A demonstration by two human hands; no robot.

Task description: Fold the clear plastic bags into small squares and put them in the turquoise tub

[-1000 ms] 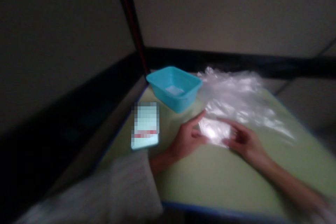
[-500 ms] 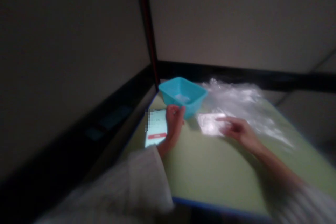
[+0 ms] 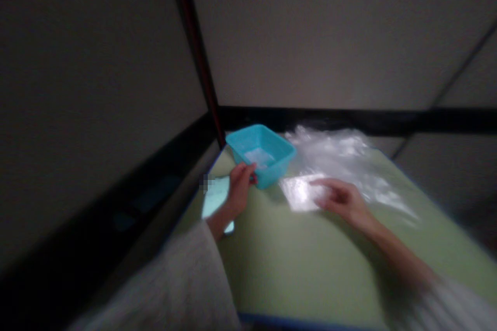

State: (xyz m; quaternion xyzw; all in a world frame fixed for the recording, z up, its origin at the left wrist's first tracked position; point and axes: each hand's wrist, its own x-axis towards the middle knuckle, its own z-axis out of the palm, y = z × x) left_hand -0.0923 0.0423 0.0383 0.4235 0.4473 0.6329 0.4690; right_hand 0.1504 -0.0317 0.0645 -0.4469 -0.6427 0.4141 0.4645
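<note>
My left hand (image 3: 239,183) is closed in front of the near corner of a turquoise plastic basket (image 3: 272,171). Its fingertips overlap the basket's rim; a small reddish spot shows by them, too blurred to name. Beneath that wrist lies a phone (image 3: 215,200) with a lit screen, partly covered by the hand. My right hand (image 3: 341,200) pinches the right side of a small, shiny clear plastic bag (image 3: 301,194) low over the table. Inside the basket rests a whitish, flat packet (image 3: 259,157).
A heap of crumpled clear plastic (image 3: 337,152) spreads across the back right of the green table (image 3: 295,269), which has a blue edge. Walls with a dark band (image 3: 330,116) meet in a corner behind it.
The view has shifted a little, so everything sits slightly lower and further left. My left hand has turned, its fingertips now over the basket's rim. My right hand keeps the bag.
</note>
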